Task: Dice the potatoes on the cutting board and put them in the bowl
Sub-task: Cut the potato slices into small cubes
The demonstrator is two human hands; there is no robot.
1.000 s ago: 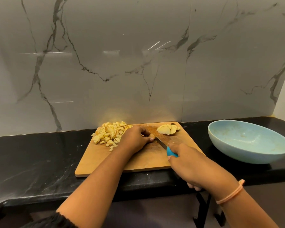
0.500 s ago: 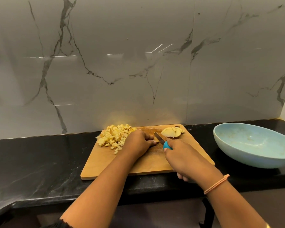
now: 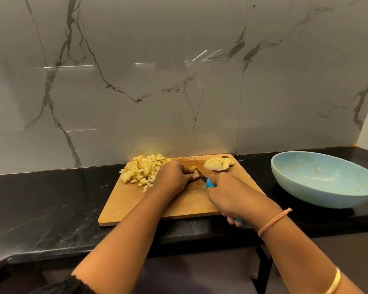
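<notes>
My right hand [image 3: 232, 196] is wrapped tight round the blue handle of the knife [image 3: 210, 183], whose blade slants across the middle of the cutting board [image 3: 189, 205] towards its far edge. My left hand [image 3: 174, 177] sits knuckles-up just beside the blade, with the fingers [image 3: 192, 177] curled under and the tips almost against the steel. I cannot tell whether they pin a piece, since the hand itself hides it.

The diced potato [image 3: 145, 169] is heaped at the board's far left corner, with a few cubes strayed towards the left edge. A fan of potato slices [image 3: 218, 164] (skins still on the rims) lies at the far right corner, just beyond the knife tip.

The board rests on the black worktop [image 3: 51, 209], with its near edge close to the worktop's front edge. The pale blue bowl [image 3: 319, 198] stands to the board's right, apart from it, and shows no potato inside.
</notes>
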